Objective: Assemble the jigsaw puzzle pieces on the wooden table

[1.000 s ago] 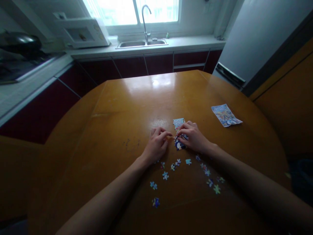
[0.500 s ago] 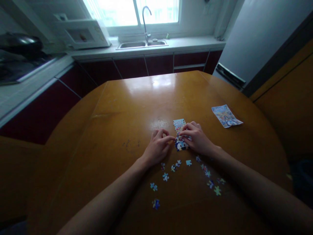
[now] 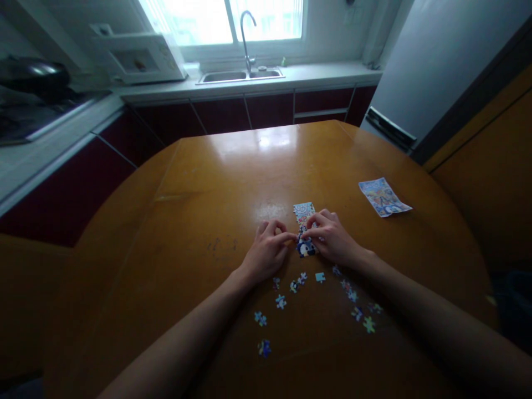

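A partly assembled jigsaw puzzle [image 3: 305, 209] lies on the wooden table between my hands, a narrow upright strip with pale blue at the top and a dark blue cartoon figure at the bottom. My left hand [image 3: 268, 247] rests at its left side, thumb stretched to touch the edge, the other fingers bent and apart from it. Over the right part is my right hand [image 3: 332, 237], thumb and forefinger pinched at a puzzle piece in the middle of the strip. That piece is largely covered by the fingers. Nearer me lie several loose pieces, among them a light blue piece [image 3: 320, 277].
More loose pieces lie by my right forearm, including a yellow-green piece [image 3: 369, 325]; a blue piece [image 3: 264, 348] is nearest me. A creased printed picture sheet [image 3: 384, 198] is at the right. Beyond the table [image 3: 233, 177] stand a sink [image 3: 224, 76], a microwave [image 3: 141, 58] and a fridge [image 3: 440, 66].
My right thumb and forefinger have shifted slightly left over the puzzle. My left hand keeps its place at the left edge. The whole view has moved a little.
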`<state>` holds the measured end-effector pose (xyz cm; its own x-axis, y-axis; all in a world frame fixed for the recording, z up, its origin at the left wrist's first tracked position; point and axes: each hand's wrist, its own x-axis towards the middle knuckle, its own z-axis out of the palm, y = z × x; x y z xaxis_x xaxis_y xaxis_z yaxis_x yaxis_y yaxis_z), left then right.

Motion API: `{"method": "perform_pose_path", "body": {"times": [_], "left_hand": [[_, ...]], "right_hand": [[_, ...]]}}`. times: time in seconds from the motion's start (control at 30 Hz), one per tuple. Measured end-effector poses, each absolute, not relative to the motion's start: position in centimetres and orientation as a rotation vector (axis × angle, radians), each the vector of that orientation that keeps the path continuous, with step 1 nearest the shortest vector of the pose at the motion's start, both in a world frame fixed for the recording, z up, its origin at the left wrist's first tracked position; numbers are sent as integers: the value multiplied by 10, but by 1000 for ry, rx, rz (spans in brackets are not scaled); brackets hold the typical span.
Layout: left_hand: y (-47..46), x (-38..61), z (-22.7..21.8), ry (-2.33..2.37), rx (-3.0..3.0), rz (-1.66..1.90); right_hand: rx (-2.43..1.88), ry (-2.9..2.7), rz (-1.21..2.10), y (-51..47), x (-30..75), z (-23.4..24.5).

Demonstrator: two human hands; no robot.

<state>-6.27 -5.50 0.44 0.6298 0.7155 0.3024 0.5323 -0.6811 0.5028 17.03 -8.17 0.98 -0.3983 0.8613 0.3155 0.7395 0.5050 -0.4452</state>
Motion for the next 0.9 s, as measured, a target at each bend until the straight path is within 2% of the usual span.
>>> {"method": "perform_pose_path", "body": {"times": [0.37, 0.67, 0.9], "left_hand": [[-54, -62, 3, 1024, 2395, 774], [-54, -62, 0, 1044, 2409, 755], [-54, -62, 3, 1062, 2393, 769]], "right_hand": [[-1444, -1874, 233, -79, 174, 10], [-1431, -1945, 241, -82, 168, 10], [-1490, -1753, 168, -79, 176, 9]]}}
